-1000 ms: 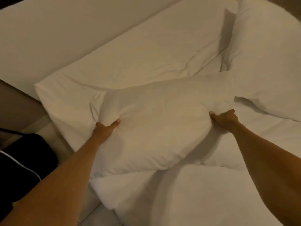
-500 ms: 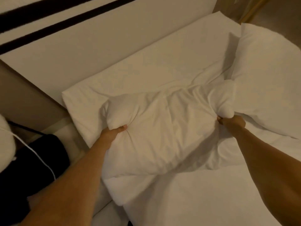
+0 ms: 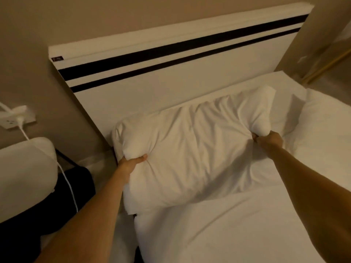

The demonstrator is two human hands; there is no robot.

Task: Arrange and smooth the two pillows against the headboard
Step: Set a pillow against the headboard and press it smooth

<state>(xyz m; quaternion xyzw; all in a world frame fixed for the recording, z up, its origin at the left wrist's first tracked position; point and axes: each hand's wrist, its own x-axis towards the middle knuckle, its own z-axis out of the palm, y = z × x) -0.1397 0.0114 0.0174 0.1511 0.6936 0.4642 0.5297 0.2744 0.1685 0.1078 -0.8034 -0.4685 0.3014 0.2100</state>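
A white pillow (image 3: 191, 149) lies across the head of the bed, its far edge close to the white headboard (image 3: 171, 80) with two black stripes. My left hand (image 3: 131, 164) grips the pillow's left end, thumb on top. My right hand (image 3: 269, 141) is clenched on a bunched fold at its right end. A second white pillow (image 3: 322, 137) lies at the right, beside the first and partly cut off by the frame edge.
The white sheet (image 3: 237, 228) covers the mattress in front of the pillows. Left of the bed stand a wall socket (image 3: 11, 120) with a white cable (image 3: 66, 179), a white cushion (image 3: 24, 175) and a dark object (image 3: 76, 185) on the floor.
Both hands have carried the pillow up the bed toward the headboard. The view has tilted up, so the whole headboard and the wall socket now show.
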